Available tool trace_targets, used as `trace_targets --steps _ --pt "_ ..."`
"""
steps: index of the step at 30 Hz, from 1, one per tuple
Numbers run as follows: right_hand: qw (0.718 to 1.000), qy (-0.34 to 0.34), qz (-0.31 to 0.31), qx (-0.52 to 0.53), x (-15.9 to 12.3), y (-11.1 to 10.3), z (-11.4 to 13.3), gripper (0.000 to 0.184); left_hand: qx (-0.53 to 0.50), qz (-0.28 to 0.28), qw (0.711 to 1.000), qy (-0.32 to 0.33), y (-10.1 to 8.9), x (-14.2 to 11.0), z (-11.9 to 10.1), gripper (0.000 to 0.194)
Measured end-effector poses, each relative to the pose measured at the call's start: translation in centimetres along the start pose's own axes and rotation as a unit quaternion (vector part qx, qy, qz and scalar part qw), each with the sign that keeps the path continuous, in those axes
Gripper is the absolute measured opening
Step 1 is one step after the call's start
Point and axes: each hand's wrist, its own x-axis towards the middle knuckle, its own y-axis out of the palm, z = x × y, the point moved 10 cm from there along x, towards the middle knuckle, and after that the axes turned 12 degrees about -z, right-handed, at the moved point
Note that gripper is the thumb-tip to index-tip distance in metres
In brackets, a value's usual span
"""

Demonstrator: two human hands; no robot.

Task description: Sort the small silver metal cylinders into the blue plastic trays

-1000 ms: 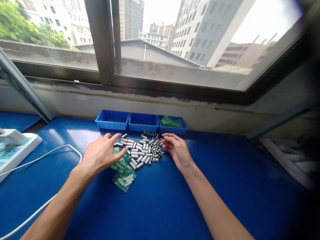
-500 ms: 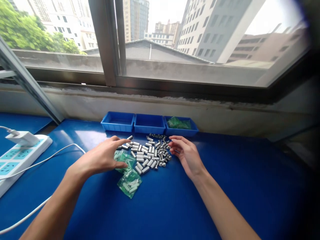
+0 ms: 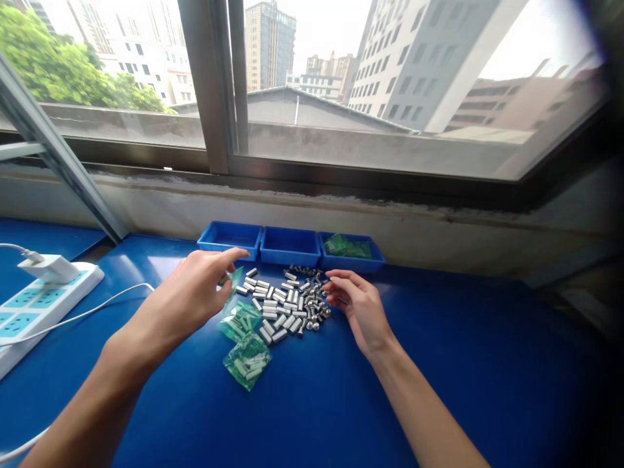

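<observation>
At the left edge of the metal parts, my left hand (image 3: 195, 286) has its fingers curled around a green plastic bag (image 3: 236, 279), partly hidden behind the thumb. Two more green bags lie on the table below it: one bag (image 3: 240, 320) overlaps a nearer bag (image 3: 247, 361), and metal pieces show through both. Silver cylindrical standoffs (image 3: 279, 311) are spread in a loose pile between the hands. Right beside them is a heap of screws (image 3: 314, 305). My right hand (image 3: 359, 305) hovers at the heap's right side, fingertips bent together; anything between them is too small to make out.
Three blue bins stand in a row by the wall: the left bin (image 3: 229, 248), the middle bin (image 3: 291, 256) and the right bin (image 3: 377, 263), which holds green bags (image 3: 347, 247). A power strip (image 3: 46, 299) with a white cable (image 3: 112, 300) lies at left on the blue table (image 3: 312, 403).
My left hand has moved up and left off the lower bags, and a green bag now shows in its fingers. My right hand has hardly moved; the view has shifted slightly.
</observation>
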Motion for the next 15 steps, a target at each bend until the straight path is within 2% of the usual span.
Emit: trace_targets --steps 1,3,4,7,10,12,15 --pt "1.000 -0.015 0.006 -0.012 -0.1 0.2 0.2 0.020 -0.054 -0.021 0.998 -0.004 -0.4 0.3 -0.9 0.044" --pt "0.998 -0.053 0.023 -0.038 -0.6 0.9 1.0 0.025 -0.194 -0.033 0.980 -0.036 -0.1 0.6 -1.8 0.039" --pt "0.995 -0.074 0.037 -0.051 -0.9 1.4 1.5 0.027 -0.262 -0.033 0.963 -0.060 0.6 0.7 -1.9 0.038" --pt "0.985 -0.114 0.093 -0.088 -2.3 3.1 2.4 0.036 -0.425 -0.004 0.896 -0.129 4.3 0.4 -1.2 0.048" --pt "0.979 -0.099 0.150 -0.100 -3.5 4.5 1.9 0.040 -0.481 -0.016 0.856 -0.190 7.6 -0.6 0.6 0.047" --pt "0.977 -0.088 0.167 -0.096 -3.9 4.9 1.5 0.038 -0.485 -0.018 0.848 -0.212 9.0 -1.3 1.3 0.046" --pt "0.979 -0.094 0.150 -0.097 -3.8 4.6 1.2 0.031 -0.474 -0.012 0.854 -0.215 10.0 -1.9 1.5 0.044"
